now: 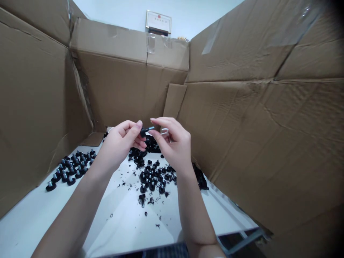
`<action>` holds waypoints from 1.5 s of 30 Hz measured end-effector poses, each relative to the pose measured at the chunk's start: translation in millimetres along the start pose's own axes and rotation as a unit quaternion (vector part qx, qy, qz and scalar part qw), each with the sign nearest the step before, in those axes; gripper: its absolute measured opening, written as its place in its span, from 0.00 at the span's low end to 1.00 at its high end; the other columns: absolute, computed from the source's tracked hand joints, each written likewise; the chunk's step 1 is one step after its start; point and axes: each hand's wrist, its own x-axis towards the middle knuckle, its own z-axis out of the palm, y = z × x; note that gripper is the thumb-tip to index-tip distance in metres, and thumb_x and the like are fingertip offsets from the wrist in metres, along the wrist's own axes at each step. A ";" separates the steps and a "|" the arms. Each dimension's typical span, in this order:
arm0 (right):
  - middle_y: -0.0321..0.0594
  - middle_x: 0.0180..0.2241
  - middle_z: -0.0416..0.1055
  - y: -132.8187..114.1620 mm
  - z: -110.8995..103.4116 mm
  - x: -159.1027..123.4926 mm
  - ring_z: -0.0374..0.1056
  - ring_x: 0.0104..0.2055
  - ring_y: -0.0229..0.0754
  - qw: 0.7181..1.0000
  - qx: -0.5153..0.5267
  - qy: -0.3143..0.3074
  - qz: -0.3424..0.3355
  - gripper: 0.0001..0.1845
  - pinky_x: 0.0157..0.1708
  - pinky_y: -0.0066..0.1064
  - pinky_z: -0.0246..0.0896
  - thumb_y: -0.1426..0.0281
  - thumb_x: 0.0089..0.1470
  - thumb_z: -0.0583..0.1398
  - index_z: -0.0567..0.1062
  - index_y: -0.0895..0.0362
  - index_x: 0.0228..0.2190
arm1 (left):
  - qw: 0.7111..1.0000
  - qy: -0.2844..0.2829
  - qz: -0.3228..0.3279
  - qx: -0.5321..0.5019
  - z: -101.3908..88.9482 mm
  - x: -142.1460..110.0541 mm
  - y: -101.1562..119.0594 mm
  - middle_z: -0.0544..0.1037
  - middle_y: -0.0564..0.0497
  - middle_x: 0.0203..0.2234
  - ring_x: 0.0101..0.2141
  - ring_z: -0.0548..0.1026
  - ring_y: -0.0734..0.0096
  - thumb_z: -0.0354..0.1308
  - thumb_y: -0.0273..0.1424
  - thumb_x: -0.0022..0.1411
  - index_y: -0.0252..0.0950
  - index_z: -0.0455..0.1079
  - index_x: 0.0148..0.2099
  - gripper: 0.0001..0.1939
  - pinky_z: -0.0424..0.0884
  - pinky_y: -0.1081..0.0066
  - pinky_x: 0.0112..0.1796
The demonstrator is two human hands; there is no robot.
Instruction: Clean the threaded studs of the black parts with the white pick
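My left hand (125,138) is closed on a screw with a round black head (143,132), pinched between thumb and fingers. Its bluish metal shank (151,128) points right, toward my other hand. My right hand (173,138) curls around a thin white looped piece (164,131), whose kind I cannot make out; its thumb tip is close to the shank's end. Below the hands lies a pile of black-headed screws (152,177) on the white table (126,225). More of them stand shank up in rows (71,168) to the left.
Cardboard walls (120,89) enclose the table at the back, left (32,100) and right (255,125). Small black rings and scraps (157,199) are scattered around the pile. Black plastic (152,143) lies behind the hands, with more black plastic (200,179) by the right wall.
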 end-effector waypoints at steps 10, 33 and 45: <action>0.41 0.38 0.79 7.8 -4.7 -3.1 0.72 0.31 0.35 0.985 -0.088 -0.111 -0.101 0.11 0.30 0.28 0.67 0.76 0.57 0.56 0.79 0.57 0.34 | 0.980 0.064 -0.002 0.188 -3.5 -2.9 6.4 0.72 0.55 0.17 0.21 0.72 0.75 0.61 0.42 0.58 0.37 0.70 0.29 0.14 0.65 0.78 0.22; 0.37 0.30 0.68 1.9 -8.0 -1.5 0.70 0.34 0.36 0.991 0.057 0.116 -0.022 0.21 0.34 0.33 0.67 0.60 0.65 0.50 0.76 0.53 0.26 | 0.994 0.018 0.024 -0.104 -0.2 0.2 -0.7 0.74 0.54 0.26 0.27 0.73 0.78 0.61 0.38 0.61 0.36 0.75 0.38 0.10 0.72 0.79 0.32; 0.34 0.34 0.77 -12.7 5.8 -9.7 0.76 0.34 0.35 0.980 0.149 0.135 0.010 0.07 0.38 0.30 0.75 0.75 0.55 0.62 0.78 0.52 0.36 | 0.952 -0.090 -0.060 -0.288 4.5 -3.0 -4.4 0.77 0.53 0.27 0.27 0.76 0.78 0.60 0.36 0.63 0.35 0.75 0.39 0.10 0.75 0.79 0.32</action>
